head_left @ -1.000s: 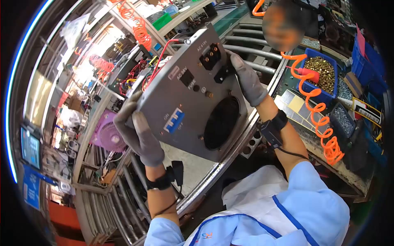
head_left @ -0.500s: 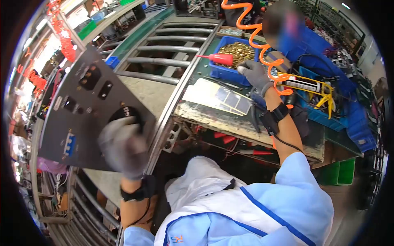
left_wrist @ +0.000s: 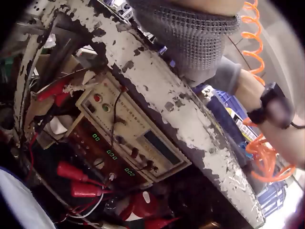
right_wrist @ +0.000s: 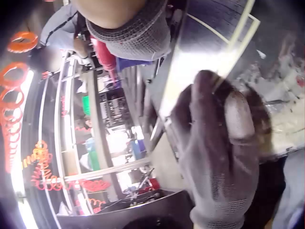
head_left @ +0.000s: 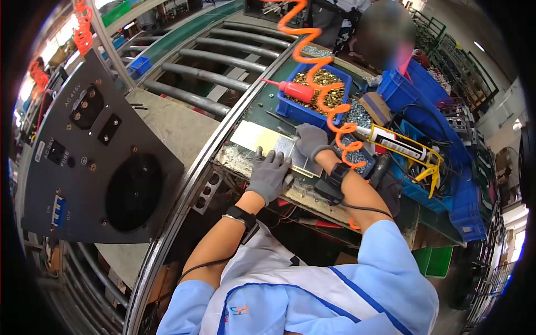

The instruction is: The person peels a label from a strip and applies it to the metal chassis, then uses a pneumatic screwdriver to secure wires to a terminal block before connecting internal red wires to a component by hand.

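Observation:
A flat sheet of pale yellow and silver labels [head_left: 255,135] lies on the workbench near its front edge. My gloved left hand [head_left: 269,176] rests on the sheet's near edge, its fingers spread and extended; it also shows in the right wrist view, where the left hand [right_wrist: 219,152] lies over the sheet [right_wrist: 209,36]. At the sheet's right part is my gloved right hand [head_left: 311,140], its fingers pointing down at the labels. Its fingertips are hidden, so I cannot tell whether they pinch a label. A dark grey panel [head_left: 84,167] with sockets and a round opening stands at the left.
Behind the hands, a red squeeze bottle [head_left: 298,91] lies on a blue bin [head_left: 301,114] of brass parts. An orange coiled hose [head_left: 324,92] hangs in front. A caulking gun [head_left: 405,146] lies at right. Rollers [head_left: 209,75] run behind the panel. Below the bench sits a meter [left_wrist: 138,133].
Both hands have come from the panel to the label sheet, the right one first, passing by the brass parts bin. The panel now stands released, and the head view has turned right.

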### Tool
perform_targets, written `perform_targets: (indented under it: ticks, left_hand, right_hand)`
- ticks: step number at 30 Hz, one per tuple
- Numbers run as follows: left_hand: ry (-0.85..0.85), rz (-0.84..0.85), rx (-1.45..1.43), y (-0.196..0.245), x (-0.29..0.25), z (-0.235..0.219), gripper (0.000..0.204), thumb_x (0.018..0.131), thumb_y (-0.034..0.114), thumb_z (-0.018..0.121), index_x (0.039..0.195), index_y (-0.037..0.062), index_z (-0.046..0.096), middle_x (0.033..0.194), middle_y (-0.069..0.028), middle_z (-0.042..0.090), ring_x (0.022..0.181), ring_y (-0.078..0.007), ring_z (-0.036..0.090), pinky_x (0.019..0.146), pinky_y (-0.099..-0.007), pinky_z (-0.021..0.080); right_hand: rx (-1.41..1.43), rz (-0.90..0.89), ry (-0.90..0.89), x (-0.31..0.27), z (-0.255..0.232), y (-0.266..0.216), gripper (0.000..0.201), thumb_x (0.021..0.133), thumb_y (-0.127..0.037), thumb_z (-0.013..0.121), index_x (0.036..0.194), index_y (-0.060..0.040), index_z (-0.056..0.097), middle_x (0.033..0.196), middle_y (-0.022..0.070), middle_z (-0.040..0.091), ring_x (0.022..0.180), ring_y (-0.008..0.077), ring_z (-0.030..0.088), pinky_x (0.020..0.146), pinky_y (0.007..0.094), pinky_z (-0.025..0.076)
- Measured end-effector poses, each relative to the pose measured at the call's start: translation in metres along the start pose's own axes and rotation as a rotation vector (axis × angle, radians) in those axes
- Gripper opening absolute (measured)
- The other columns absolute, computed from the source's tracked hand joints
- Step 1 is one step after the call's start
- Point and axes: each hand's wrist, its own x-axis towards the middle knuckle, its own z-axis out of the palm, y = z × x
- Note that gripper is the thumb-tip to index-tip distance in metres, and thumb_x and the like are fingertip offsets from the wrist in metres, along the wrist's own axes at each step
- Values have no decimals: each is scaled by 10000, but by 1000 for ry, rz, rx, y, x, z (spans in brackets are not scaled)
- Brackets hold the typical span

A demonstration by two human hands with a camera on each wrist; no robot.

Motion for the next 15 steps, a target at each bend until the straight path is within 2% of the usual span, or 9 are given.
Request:
perform_targets:
  ticks: [1,2,3,4,5,7,9,12,15]
  left_hand:
    - [9,24,-8,-1,-2,-1,442,811,347,480,1187,116,483,1163,-115,484,1150,-294,407,1023,-508,204]
    - [24,25,-96,-5,0,-6,378,808,308,509,1127,105,514,1078,-120,503,1051,-303,449,966,-476,297]
    - [21,23,-102,-10,4,-4,378,808,308,509,1127,105,514,1078,-120,503,1051,-303,449,966,-476,297]
    - [30,-85,-199,-14,9,0,359,803,291,529,1107,100,520,1051,-128,505,1019,-310,457,918,-453,341]
    - [38,-192,-297,-15,14,0,339,799,273,549,1087,95,526,1025,-136,507,987,-317,465,870,-431,385]
    - [48,-290,-284,-17,26,-1,410,745,309,632,1073,88,526,1029,-163,500,964,-339,476,816,-419,420]
    - [7,-309,-227,-18,35,-1,461,683,345,688,1042,95,542,1023,-164,497,972,-348,475,829,-420,416]
    - [-64,-373,-267,-19,43,-5,505,619,375,733,1010,105,560,1019,-158,498,982,-337,478,841,-418,409]
    - [-104,-380,-259,-23,49,-3,535,580,398,751,996,112,574,1014,-150,500,982,-320,483,839,-407,405]
  right_hand:
    - [2,-6,-7,0,-8,2,240,780,-271,571,915,-74,591,942,125,588,890,302,570,750,404,453]
    - [123,36,-101,-3,-24,2,226,788,-248,547,924,-71,583,983,133,588,903,307,574,753,406,457]
    - [242,83,-194,-4,-32,6,215,795,-224,524,933,-67,576,1024,140,589,917,313,579,756,408,462]
    - [452,97,-272,-5,-27,19,222,811,-203,497,969,-65,568,1008,151,601,910,306,581,766,399,452]
    - [446,105,-280,-10,-26,27,222,811,-203,497,969,-65,568,1008,151,601,910,306,581,766,399,452]
    - [546,-50,-206,-23,-24,38,259,822,-197,482,1026,-56,556,945,163,612,894,303,586,786,396,441]
    - [513,-68,-231,-34,-26,39,296,838,-240,478,1072,-72,545,933,162,616,895,314,584,798,398,434]
    - [180,-20,-359,-50,-44,20,321,850,-336,470,1072,-120,553,961,139,615,905,323,578,768,418,440]
    - [57,-10,-387,-49,-40,14,307,849,-328,471,1060,-123,557,934,140,617,895,314,582,752,428,441]
